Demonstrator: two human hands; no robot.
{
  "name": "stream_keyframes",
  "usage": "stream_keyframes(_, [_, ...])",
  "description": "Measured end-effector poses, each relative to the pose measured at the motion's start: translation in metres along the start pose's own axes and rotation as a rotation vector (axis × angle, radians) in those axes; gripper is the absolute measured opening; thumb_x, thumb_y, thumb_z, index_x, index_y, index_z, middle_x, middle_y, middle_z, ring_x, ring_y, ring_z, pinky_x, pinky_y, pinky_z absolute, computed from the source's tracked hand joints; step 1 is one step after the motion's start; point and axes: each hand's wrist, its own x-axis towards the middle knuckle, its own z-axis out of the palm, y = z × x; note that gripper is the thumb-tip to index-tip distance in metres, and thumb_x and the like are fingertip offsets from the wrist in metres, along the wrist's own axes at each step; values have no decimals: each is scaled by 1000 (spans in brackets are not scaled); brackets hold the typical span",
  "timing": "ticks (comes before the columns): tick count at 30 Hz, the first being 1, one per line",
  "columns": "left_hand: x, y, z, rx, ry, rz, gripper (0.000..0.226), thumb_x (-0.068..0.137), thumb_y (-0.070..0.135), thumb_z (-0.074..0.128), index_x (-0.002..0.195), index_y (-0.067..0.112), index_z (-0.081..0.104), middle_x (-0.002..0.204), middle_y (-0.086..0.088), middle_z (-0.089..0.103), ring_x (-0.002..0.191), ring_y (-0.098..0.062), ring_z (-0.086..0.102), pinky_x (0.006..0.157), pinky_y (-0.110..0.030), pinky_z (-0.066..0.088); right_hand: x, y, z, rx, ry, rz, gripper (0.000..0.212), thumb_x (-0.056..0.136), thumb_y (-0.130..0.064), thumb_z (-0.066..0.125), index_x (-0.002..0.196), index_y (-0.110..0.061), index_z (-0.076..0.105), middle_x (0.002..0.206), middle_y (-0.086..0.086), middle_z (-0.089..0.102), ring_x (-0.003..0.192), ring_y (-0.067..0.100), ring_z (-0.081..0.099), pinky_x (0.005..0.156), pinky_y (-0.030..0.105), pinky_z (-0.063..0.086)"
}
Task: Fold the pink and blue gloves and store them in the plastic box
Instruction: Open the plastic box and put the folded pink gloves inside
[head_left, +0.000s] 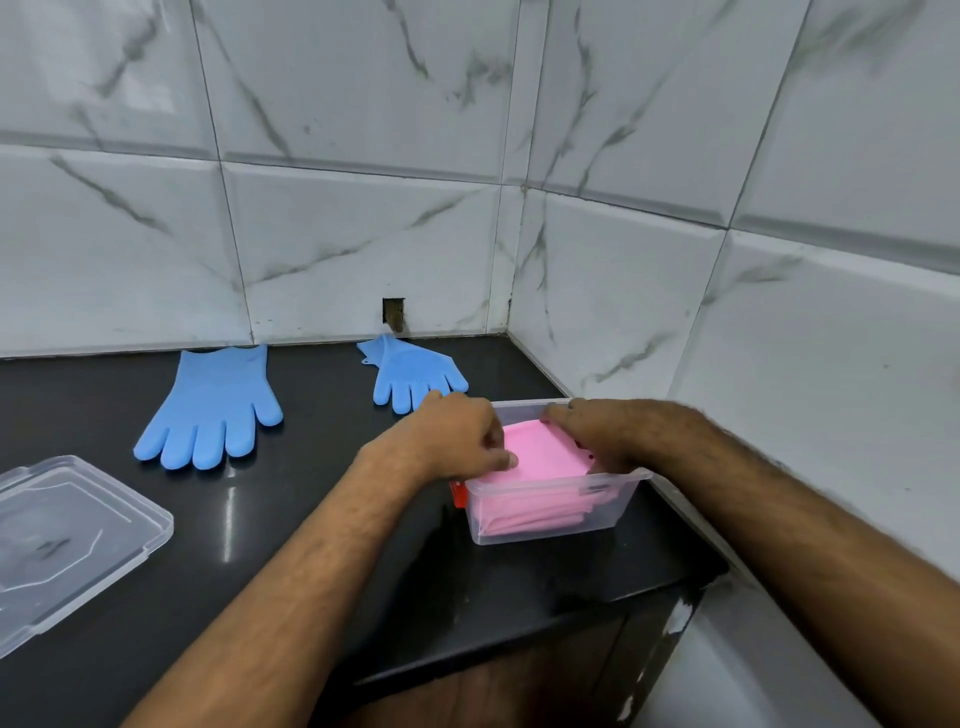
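Observation:
A clear plastic box (550, 522) stands on the black counter near the right wall. Folded pink gloves (540, 452) lie inside it and fill most of it. My left hand (457, 436) reaches over the box's left rim, its curled fingers pressing on the pink fold. My right hand (602, 431) lies over the right side of the box, fingers bent down onto the pink gloves. Two blue gloves lie flat and unfolded on the counter: a large one (213, 410) at the left, a smaller-looking one (410, 371) behind the box by the back wall.
The box's clear lid (67, 540) lies at the counter's left front. A red clip (459, 493) shows on the box's left side. Marble tile walls (675, 260) close the corner behind and to the right. The counter edge (519, 644) drops off in front.

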Motion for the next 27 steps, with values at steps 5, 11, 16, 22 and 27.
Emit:
stream_keyframes(5, [8, 30, -5, 338, -128, -58, 48, 94, 42, 68, 138, 26, 61, 131, 1, 66, 125, -21, 57, 114, -47, 29, -7, 1, -2, 27, 23, -29, 84, 87, -18, 75, 152, -26, 23, 126, 7, 55, 112, 26, 58, 96, 40, 51])
stream_keyframes(11, [8, 42, -10, 381, -232, -115, 47, 98, 11, 60, 144, 18, 52, 145, -4, 58, 139, -25, 50, 124, -57, 13, -9, 2, -1, 71, 54, -96, 72, 87, -8, 74, 138, -28, 27, 92, -2, 47, 87, 19, 51, 74, 28, 44])
stream_keyframes(16, [8, 42, -12, 356, -283, -139, 50, 97, 7, 59, 145, 15, 49, 149, -4, 54, 143, -24, 45, 125, -59, 8, -9, -2, -3, 65, -29, -57, 76, 92, -11, 70, 150, -34, 28, 131, 7, 49, 117, 25, 54, 99, 38, 49])
stream_keyframes(22, [10, 50, -15, 383, -339, -184, 60, 96, 2, 60, 152, 13, 41, 159, -7, 46, 150, -27, 38, 126, -61, 1, -3, -5, -8, 92, -141, 19, 76, 95, -18, 66, 154, -37, 22, 148, 11, 42, 128, 30, 52, 109, 45, 44])
stream_keyframes(27, [12, 54, -16, 400, -379, -211, 71, 97, 5, 61, 160, 14, 28, 166, -7, 36, 156, -30, 26, 125, -59, 0, 7, -10, -9, 72, -173, 49, 67, 97, -21, 58, 150, -38, 19, 140, 15, 47, 117, 29, 55, 103, 46, 47])
